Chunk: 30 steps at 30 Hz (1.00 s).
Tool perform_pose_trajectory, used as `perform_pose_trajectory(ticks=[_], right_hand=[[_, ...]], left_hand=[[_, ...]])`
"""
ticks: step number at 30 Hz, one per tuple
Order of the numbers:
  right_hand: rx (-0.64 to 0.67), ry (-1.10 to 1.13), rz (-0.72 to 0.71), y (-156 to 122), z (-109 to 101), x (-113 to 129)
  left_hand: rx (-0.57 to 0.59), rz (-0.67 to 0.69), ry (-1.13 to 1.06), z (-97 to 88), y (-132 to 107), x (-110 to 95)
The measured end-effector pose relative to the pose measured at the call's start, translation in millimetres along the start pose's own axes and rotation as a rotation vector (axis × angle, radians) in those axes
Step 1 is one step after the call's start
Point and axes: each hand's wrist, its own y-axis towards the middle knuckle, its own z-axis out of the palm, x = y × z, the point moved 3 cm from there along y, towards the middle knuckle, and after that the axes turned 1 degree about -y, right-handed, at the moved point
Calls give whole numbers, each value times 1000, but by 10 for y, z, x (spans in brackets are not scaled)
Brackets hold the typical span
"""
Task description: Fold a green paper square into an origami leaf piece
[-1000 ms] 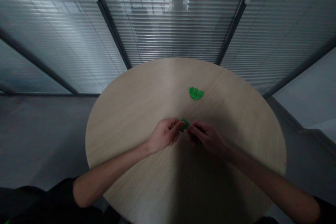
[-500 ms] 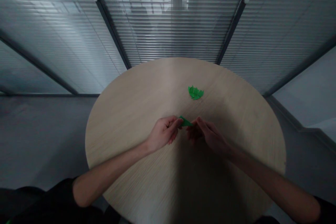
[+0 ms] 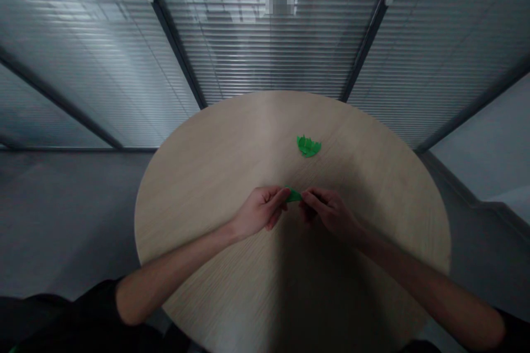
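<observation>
The left hand (image 3: 260, 212) and right hand (image 3: 327, 212) curl their fingers inward, pinching a small green piece (image 3: 294, 196) from either end; its long axis runs side to side, about equally near both hands. A jagged green shape (image 3: 308, 146) lies on the table (image 3: 199, 187) ahead of the piece.

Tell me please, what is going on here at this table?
A person is working with both bare hands at a round wooden table. The left hand and the right hand pinch a small green piece between their fingertips, above the table. Farther away, a jagged green piece lies on the tabletop, and neither hand touches it.
</observation>
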Motion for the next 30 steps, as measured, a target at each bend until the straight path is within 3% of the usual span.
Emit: perform_pose_trajectory(ticks=[7, 10, 22, 30], right_hand=[[-67, -12, 16, 39, -27, -30], [-49, 4, 38, 50, -37, -45], [-6, -3, -18, 28, -14, -53], [14, -6, 13, -3, -7, -17]], left_hand=[[-84, 147, -101, -10, -23, -37], [-57, 186, -62, -8, -53, -87], [-25, 150, -73, 8, -25, -63], [61, 128, -105, 38, -50, -26]])
